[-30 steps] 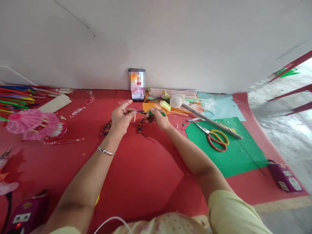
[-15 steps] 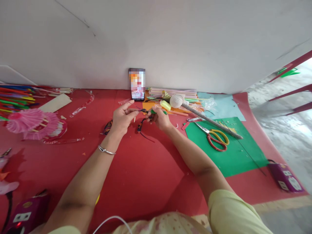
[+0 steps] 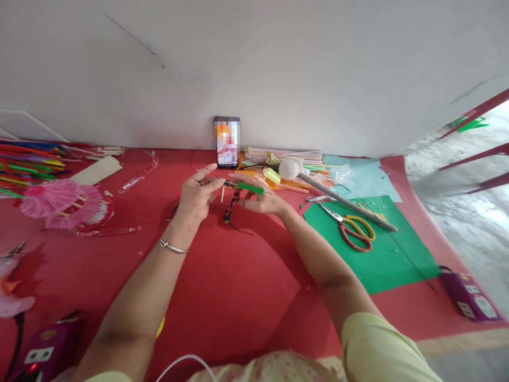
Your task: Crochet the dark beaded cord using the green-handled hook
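Observation:
My left hand [image 3: 199, 193] is closed in a pinch on the end of a thin dark strand [image 3: 229, 184] with small orange bits. From the strand, a bright green stick [image 3: 250, 188] extends to the right, in front of my right hand [image 3: 264, 201]. My right hand's fingers are stretched out and apart around the stick, not wrapped on it. Below the hands hangs or lies a dark curled piece with orange spots [image 3: 227, 215] and a thin tail; whether it joins the strand I cannot tell. Beside it is a short pale stick [image 3: 222, 194].
A phone [image 3: 227, 142] leans on the wall. Scissors [image 3: 350, 225] and a white-headed grey stick [image 3: 345, 199] lie over green paper [image 3: 389, 265]. Pink paper umbrellas [image 3: 51, 201] and coloured sticks [image 3: 27, 164] are at left. Purple power boxes [image 3: 469, 294] stand at both sides.
My right hand has loosened from its closed hold on the green stick, and its fingers have spread. More of the stick now shows. My left hand keeps its pinch.

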